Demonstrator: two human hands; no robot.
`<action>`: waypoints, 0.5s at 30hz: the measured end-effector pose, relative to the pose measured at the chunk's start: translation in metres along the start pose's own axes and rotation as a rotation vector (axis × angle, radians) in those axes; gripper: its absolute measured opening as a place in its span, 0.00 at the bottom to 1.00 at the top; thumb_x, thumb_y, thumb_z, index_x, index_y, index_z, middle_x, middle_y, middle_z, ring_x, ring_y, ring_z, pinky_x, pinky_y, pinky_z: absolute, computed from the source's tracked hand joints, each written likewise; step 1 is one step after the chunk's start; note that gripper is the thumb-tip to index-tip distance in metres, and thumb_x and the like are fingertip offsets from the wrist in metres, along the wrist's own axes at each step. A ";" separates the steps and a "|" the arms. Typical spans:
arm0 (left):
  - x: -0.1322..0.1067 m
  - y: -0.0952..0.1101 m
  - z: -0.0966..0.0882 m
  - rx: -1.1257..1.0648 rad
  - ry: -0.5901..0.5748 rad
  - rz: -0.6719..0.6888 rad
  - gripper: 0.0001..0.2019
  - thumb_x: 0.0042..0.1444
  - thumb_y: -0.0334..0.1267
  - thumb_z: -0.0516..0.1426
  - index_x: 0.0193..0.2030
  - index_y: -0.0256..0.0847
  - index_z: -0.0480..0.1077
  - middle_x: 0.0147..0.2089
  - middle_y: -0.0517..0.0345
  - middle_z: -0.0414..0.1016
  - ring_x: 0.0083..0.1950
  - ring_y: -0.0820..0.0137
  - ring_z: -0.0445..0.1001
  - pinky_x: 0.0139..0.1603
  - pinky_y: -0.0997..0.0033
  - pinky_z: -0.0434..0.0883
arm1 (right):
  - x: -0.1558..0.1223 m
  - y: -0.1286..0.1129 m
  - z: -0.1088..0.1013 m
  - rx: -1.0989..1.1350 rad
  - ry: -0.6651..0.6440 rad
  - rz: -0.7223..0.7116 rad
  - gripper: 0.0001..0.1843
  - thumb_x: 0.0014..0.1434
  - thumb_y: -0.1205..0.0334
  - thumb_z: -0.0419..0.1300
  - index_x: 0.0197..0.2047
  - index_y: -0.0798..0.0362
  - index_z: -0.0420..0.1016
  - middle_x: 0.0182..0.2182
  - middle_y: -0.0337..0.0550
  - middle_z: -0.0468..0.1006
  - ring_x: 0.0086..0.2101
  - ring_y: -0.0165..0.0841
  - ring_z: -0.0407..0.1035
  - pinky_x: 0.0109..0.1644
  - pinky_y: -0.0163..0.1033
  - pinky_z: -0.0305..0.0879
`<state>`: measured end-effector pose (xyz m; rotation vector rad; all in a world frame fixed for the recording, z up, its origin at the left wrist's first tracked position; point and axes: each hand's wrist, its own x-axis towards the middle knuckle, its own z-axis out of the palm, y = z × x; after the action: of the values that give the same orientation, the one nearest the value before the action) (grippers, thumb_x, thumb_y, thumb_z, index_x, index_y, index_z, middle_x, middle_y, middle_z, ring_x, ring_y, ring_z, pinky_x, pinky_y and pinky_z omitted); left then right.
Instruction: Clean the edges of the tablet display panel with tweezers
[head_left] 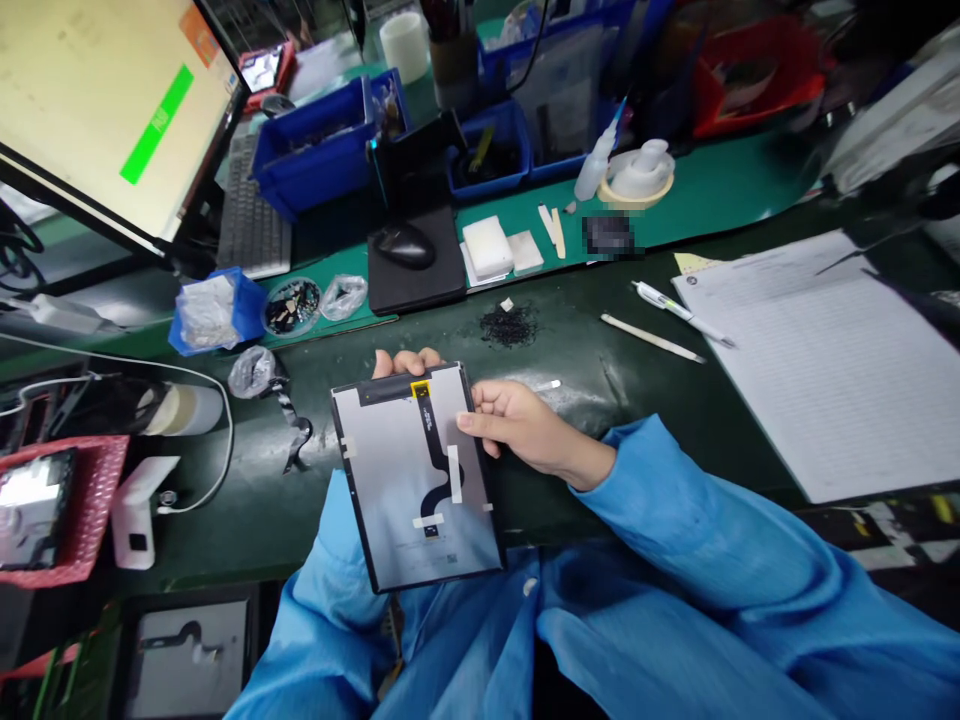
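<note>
A tablet display panel (397, 470) is held up over the bench's front edge, its silvery back facing me. A black flex cable (435, 440) runs down it, fixed with strips of pale tape and a yellow-framed connector at the top. My left hand (407, 362) supports the panel from behind; only its fingertips show above the top edge, and the palm is hidden. At the panel's upper right edge, my right hand (514, 425) pinches the rim between thumb and fingers.
A heap of black scraps (510, 324) lies beyond the panel. To the right are a pen (679, 312), a thin stick (652, 338) and a paper sheet (832, 370). Blue bins (315, 145), a mouse (405, 245) and a monitor (97, 110) stand behind. Another panel (187, 650) lies lower left.
</note>
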<state>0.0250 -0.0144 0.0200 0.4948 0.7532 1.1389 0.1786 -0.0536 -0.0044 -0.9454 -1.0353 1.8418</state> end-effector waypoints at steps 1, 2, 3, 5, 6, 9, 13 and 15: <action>-0.001 0.001 -0.002 0.024 -0.015 -0.016 0.28 0.74 0.55 0.38 0.30 0.42 0.66 0.34 0.57 0.66 0.31 0.70 0.70 0.36 0.68 0.73 | 0.000 0.000 0.000 -0.003 -0.001 0.000 0.23 0.54 0.45 0.73 0.31 0.52 0.68 0.18 0.29 0.69 0.17 0.24 0.60 0.21 0.30 0.56; -0.002 0.001 -0.004 0.037 -0.029 -0.036 0.30 0.74 0.57 0.37 0.31 0.42 0.67 0.34 0.57 0.66 0.31 0.70 0.69 0.34 0.68 0.73 | 0.000 0.000 0.000 -0.001 0.000 -0.001 0.23 0.53 0.45 0.73 0.31 0.52 0.69 0.18 0.29 0.69 0.17 0.24 0.60 0.21 0.30 0.56; -0.002 0.000 -0.006 0.040 -0.039 -0.055 0.31 0.73 0.59 0.36 0.31 0.43 0.67 0.35 0.56 0.67 0.31 0.69 0.69 0.33 0.68 0.73 | 0.000 0.001 0.001 0.003 -0.001 -0.002 0.23 0.53 0.44 0.72 0.32 0.52 0.69 0.18 0.29 0.69 0.17 0.24 0.60 0.21 0.29 0.56; -0.002 -0.001 -0.008 0.040 -0.050 -0.080 0.32 0.73 0.60 0.34 0.31 0.43 0.66 0.36 0.56 0.68 0.31 0.69 0.70 0.32 0.69 0.73 | 0.001 0.002 0.001 0.008 -0.007 -0.001 0.23 0.54 0.44 0.72 0.32 0.52 0.69 0.18 0.30 0.69 0.17 0.24 0.60 0.20 0.29 0.55; -0.002 -0.002 -0.009 0.041 -0.061 -0.090 0.32 0.73 0.60 0.34 0.31 0.43 0.66 0.36 0.56 0.68 0.30 0.69 0.69 0.32 0.69 0.72 | 0.001 0.003 0.001 0.006 -0.010 -0.002 0.23 0.54 0.44 0.72 0.32 0.52 0.69 0.18 0.30 0.69 0.17 0.24 0.60 0.21 0.29 0.55; -0.001 0.000 -0.013 0.023 -0.153 -0.098 0.33 0.74 0.58 0.33 0.30 0.42 0.67 0.32 0.56 0.63 0.28 0.70 0.66 0.28 0.71 0.70 | 0.000 0.004 0.002 -0.020 -0.024 0.001 0.23 0.56 0.44 0.71 0.32 0.52 0.68 0.18 0.31 0.70 0.18 0.25 0.62 0.21 0.30 0.57; -0.003 0.005 -0.014 0.011 -0.239 -0.131 0.35 0.73 0.58 0.31 0.30 0.41 0.68 0.32 0.56 0.59 0.28 0.70 0.66 0.27 0.71 0.70 | 0.000 -0.001 -0.001 -0.082 -0.040 0.001 0.24 0.57 0.41 0.69 0.31 0.52 0.68 0.19 0.33 0.72 0.20 0.27 0.66 0.23 0.31 0.62; -0.004 0.007 -0.013 0.034 -0.236 -0.159 0.37 0.72 0.60 0.29 0.30 0.41 0.67 0.32 0.56 0.59 0.28 0.69 0.67 0.26 0.70 0.69 | 0.001 -0.003 -0.005 -0.124 -0.020 -0.008 0.24 0.58 0.40 0.68 0.30 0.52 0.69 0.20 0.34 0.73 0.21 0.27 0.67 0.24 0.31 0.63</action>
<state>0.0098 -0.0165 0.0171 0.5767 0.5963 0.9027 0.1831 -0.0500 -0.0033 -0.9947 -1.1750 1.8006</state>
